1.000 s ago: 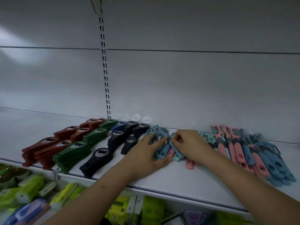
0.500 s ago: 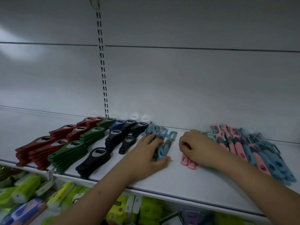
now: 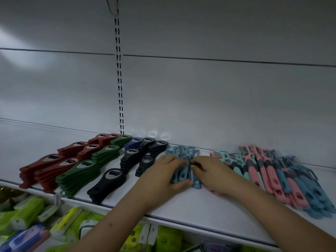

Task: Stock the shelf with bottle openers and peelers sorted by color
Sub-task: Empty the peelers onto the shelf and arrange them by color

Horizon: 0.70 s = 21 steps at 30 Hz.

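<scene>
Both hands are laid on the shelf (image 3: 209, 211), meeting over a small group of blue peelers (image 3: 183, 171). The left hand (image 3: 163, 174) is curled around the group's left side, thumb along the near ends; the right hand (image 3: 211, 174) is pressed against its right side, fingers bent onto a peeler. The grip appears intended to square one colour into a block. Pink handles (image 3: 216, 193) are glimpsed under the right hand, blurred. To the right, mixed pink and blue peelers (image 3: 283, 180) are heaped unsorted. Further left and back, bottle openers (image 3: 85, 170) are ranked by colour.
</scene>
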Available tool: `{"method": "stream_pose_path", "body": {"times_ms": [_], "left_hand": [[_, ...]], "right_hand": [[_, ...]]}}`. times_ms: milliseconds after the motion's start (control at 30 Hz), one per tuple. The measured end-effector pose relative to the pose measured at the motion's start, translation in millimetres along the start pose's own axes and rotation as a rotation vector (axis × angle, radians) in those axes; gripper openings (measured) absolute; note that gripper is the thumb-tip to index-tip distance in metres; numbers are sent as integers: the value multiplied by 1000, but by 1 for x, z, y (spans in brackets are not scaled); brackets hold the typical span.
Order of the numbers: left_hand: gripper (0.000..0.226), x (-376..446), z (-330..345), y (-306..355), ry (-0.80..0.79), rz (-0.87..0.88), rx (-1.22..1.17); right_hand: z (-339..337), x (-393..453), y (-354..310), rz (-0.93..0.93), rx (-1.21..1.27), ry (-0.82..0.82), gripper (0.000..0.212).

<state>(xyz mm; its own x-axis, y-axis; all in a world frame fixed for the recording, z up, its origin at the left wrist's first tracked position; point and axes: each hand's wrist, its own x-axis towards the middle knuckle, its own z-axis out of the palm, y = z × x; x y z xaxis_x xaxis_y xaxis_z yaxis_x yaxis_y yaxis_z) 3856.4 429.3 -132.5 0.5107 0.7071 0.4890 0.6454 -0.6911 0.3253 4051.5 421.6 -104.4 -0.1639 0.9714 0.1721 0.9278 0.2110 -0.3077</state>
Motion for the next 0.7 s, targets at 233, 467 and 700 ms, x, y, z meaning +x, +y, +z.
{"method": "stream_pose_path", "body": {"times_ms": [233,467,700], "left_hand": [[97,2,1,-7,-137,-109,-121],[70,11,-4,-22,-254,-170,-275],[67,4,1,-16,-145,-76,-145]], "right_hand": [[3,-10,-10,-40,65,-17,53],[-1,-8,-8,1,-70,25,28],[-2,-9,-17,-5,4,-31,54]]}}
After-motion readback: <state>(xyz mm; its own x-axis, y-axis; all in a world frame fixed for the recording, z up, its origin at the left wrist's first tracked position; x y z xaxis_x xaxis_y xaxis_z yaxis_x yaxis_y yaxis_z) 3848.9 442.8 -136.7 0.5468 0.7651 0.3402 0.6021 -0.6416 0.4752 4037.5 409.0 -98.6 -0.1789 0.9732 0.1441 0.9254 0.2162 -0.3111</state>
